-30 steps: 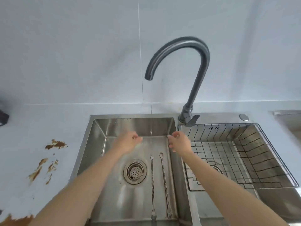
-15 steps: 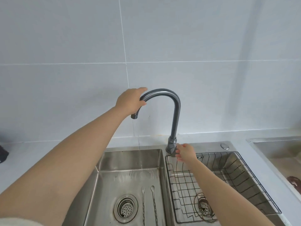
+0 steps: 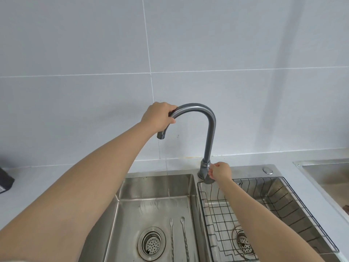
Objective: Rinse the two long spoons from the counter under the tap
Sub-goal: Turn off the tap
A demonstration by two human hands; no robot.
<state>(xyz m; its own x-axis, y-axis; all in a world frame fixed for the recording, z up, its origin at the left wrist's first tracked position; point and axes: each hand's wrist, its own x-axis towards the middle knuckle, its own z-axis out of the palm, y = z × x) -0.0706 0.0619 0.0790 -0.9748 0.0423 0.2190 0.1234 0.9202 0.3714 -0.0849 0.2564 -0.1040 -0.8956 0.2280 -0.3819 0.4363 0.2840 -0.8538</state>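
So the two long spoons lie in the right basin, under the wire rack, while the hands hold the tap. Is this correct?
Not quite. The head view shows the two long spoons lying in the left basin, beside its drain, not under the wire rack. The rest holds: the left hand grips the tap spout and the right hand is at its base.

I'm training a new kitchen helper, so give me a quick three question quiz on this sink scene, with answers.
1. True or false: the two long spoons lie in the left basin.
2. Which hand grips the tap spout?
3. The right hand is at: A) the drain, B) the tap handle, C) the wire rack.

Key: 1 true; 2 the left hand; 3 B.
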